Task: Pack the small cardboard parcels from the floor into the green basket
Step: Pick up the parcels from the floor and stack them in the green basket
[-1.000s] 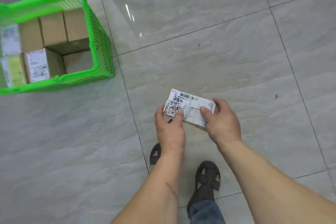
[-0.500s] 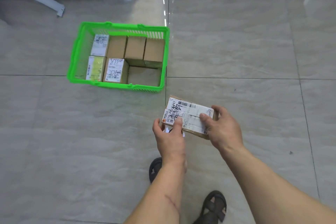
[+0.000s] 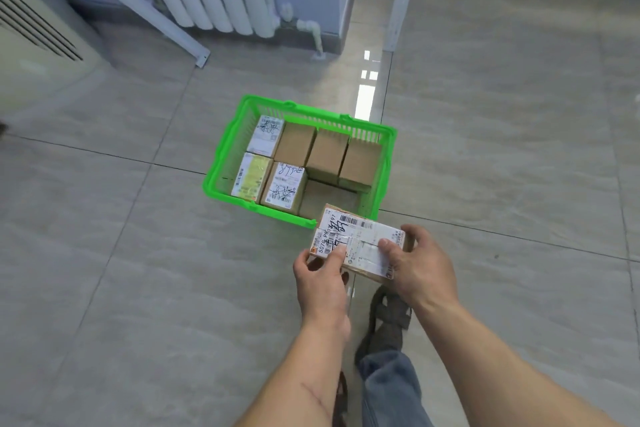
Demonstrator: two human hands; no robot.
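Holding a small rectangular cardboard parcel with a white barcode label, both hands were closed on it above the grey tiled floor, just short of the near right corner of the green slotted plastic basket. I noted the left hand pinching the parcel's near left corner, thumb on the label, and the right hand wrapped over its right end. I judged the parcel light and stiff, since fingertips alone carried it level. The taped label looked glossy and possibly slick, so grip belonged on the bare cardboard ends. Six packed brown parcels filled the basket's far and left sides; the near right corner remained open.
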